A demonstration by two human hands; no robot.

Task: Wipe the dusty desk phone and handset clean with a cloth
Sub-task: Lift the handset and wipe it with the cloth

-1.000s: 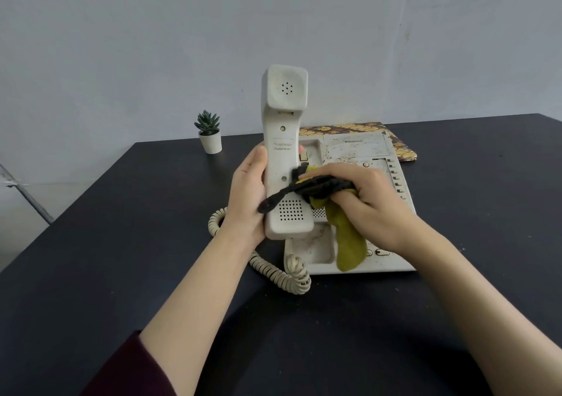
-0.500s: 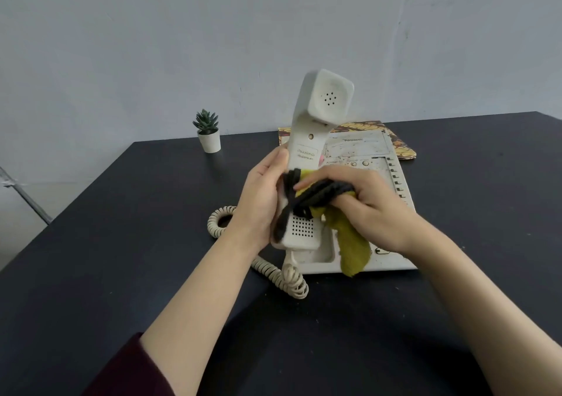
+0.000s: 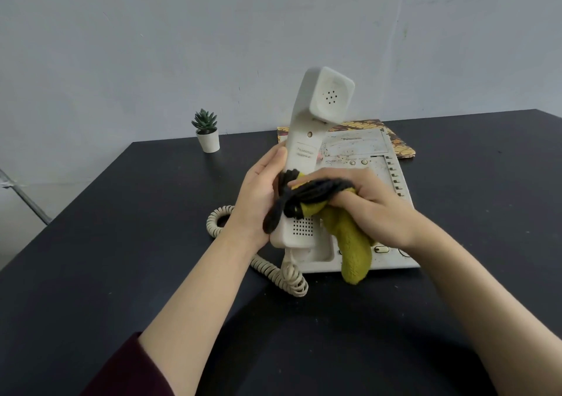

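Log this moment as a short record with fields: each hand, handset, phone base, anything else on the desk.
left hand: grips the handset's lower half
right hand: holds the cloth against the handset's middle
handset: lifted, tilted right, earpiece up
phone base: on the desk, stained, cradle empty
cord: coiled, from handset down to the desk
other: potted plant, patterned folder behind the base

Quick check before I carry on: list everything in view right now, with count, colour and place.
handset: 1, off-white, held tilted above the phone
phone: 1, off-white and dirty, on the table
cord: 1, cream, coiled on the table left of the phone
cloth: 1, yellow-green and black, against the handset
plant: 1, green in a white pot, back left
folder: 1, brown patterned, behind the phone
table: 1, black
left hand: grips the handset
right hand: grips the cloth
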